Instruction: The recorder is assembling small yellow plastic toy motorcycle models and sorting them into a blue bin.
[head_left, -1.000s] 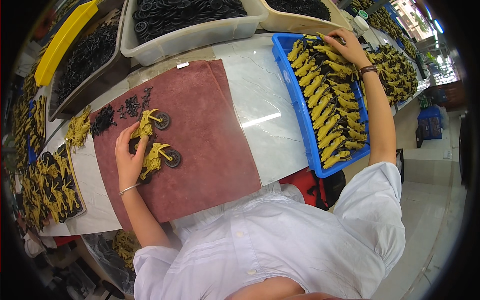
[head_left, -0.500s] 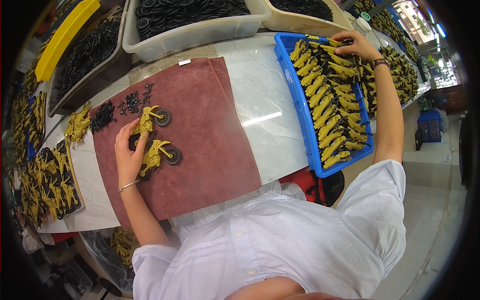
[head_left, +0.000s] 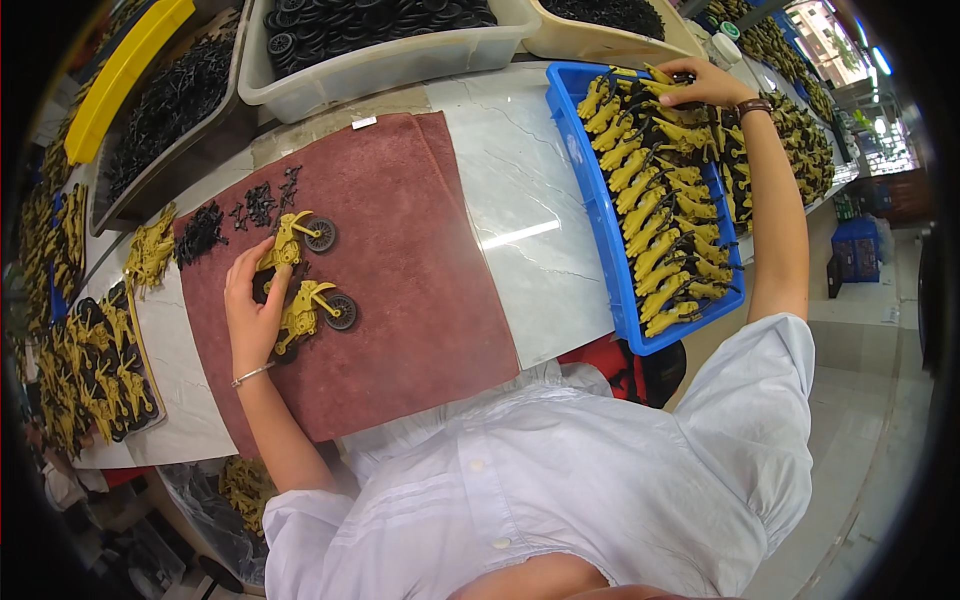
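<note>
Two yellow toy motorcycles with black wheels lie on the reddish cloth (head_left: 400,240). My left hand (head_left: 250,305) is closed around the rear of the farther motorcycle (head_left: 290,242), its thumb reaching toward the nearer motorcycle (head_left: 305,310). At the far end of the blue tray (head_left: 592,215), my right hand (head_left: 708,85) has its thumb and fingers closed on a yellow toy piece (head_left: 658,76), mostly hidden by the fingers. Rows of similar yellow-and-black pieces (head_left: 655,245) fill this tray.
Small black parts (head_left: 260,203) lie on the cloth's far left, beside a yellow pile (head_left: 152,250). Behind stand a whitish bin (head_left: 390,65) of black wheels and a dark bin (head_left: 170,180) of black parts. Assembled motorcycles (head_left: 100,370) sit at left, more (head_left: 790,150) at right.
My right hand has shifted slightly at the tray's far end, and a yellow piece's tip now shows by its fingers. My left hand stays at the motorcycles; the view has moved a little.
</note>
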